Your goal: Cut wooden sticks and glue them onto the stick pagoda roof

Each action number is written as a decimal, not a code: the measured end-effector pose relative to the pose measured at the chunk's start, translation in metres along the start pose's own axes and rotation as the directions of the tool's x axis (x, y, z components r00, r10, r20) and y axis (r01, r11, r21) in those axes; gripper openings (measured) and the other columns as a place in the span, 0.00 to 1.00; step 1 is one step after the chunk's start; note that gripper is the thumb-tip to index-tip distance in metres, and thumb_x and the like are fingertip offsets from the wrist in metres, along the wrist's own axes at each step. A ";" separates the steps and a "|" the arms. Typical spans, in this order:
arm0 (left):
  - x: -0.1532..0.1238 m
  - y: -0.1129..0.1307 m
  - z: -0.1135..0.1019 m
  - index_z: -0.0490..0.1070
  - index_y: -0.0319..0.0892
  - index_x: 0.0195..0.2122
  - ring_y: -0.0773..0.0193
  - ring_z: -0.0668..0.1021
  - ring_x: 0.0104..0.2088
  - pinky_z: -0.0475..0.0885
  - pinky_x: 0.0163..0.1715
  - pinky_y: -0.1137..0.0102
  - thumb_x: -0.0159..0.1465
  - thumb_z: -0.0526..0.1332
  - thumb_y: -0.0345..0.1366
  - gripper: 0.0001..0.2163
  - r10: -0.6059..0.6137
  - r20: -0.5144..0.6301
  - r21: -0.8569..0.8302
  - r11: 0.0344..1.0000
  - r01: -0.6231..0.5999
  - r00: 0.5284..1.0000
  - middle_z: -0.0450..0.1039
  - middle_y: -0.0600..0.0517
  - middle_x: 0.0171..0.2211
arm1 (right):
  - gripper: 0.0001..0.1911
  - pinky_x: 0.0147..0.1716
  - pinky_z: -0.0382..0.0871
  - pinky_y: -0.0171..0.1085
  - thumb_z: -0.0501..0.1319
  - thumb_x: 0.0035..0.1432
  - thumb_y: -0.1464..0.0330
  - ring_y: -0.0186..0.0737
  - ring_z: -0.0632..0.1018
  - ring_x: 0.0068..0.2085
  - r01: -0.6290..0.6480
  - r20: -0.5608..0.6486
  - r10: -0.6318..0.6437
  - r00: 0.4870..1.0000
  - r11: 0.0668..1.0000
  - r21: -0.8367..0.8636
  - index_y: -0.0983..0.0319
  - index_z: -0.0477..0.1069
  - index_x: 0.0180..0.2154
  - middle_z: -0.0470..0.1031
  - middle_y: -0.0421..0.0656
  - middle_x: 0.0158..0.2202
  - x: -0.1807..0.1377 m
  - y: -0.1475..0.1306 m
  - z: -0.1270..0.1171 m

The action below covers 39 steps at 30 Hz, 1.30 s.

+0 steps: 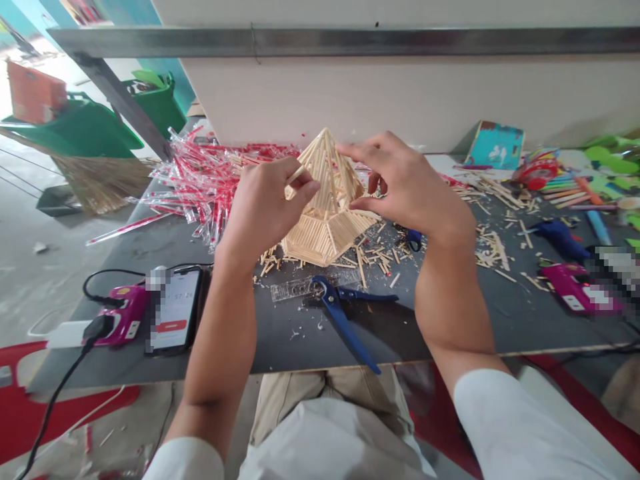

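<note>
A model built of thin wooden sticks, with a pointed cone top over a wide flared base, stands on the dark table between my hands. My left hand is closed at the cone's left side, with a thin wooden stick showing between its fingers. At the right of the cone, my right hand is curved about the model. Its index fingertip touches the slope near the tip, and its thumb is by the base. In front of the model lie a blue-handled cutter and a clear ruler.
Red-and-clear plastic wrappers are heaped at the back left. Stick scraps litter the tabletop. A phone and a magenta power socket lie left. A blue glue gun lies right. A metal rail crosses behind.
</note>
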<state>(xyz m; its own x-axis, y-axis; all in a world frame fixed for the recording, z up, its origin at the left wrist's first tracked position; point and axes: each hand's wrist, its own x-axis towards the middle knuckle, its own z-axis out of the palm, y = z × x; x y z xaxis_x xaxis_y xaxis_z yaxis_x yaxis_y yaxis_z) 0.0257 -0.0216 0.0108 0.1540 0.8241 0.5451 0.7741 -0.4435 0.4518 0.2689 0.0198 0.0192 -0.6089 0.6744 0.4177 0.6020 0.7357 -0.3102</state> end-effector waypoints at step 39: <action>0.001 0.013 0.031 0.74 0.45 0.37 0.63 0.74 0.30 0.66 0.33 0.65 0.69 0.61 0.38 0.05 -0.041 -0.092 -0.035 0.999 0.038 0.995 0.76 0.52 0.29 | 0.40 0.53 0.76 0.59 0.69 0.61 0.67 0.60 0.77 0.54 0.043 0.043 -0.045 0.998 0.998 0.056 0.43 0.59 0.71 0.67 0.47 0.63 0.000 -0.002 0.004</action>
<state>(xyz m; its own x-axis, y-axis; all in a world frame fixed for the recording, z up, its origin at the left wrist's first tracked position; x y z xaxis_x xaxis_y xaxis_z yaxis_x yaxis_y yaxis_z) 0.0553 -0.0158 -0.0048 0.0644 0.8057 0.5888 0.7576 -0.4235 0.4967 0.2660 0.0189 0.0166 -0.6569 0.6427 0.3944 0.5459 0.7661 -0.3392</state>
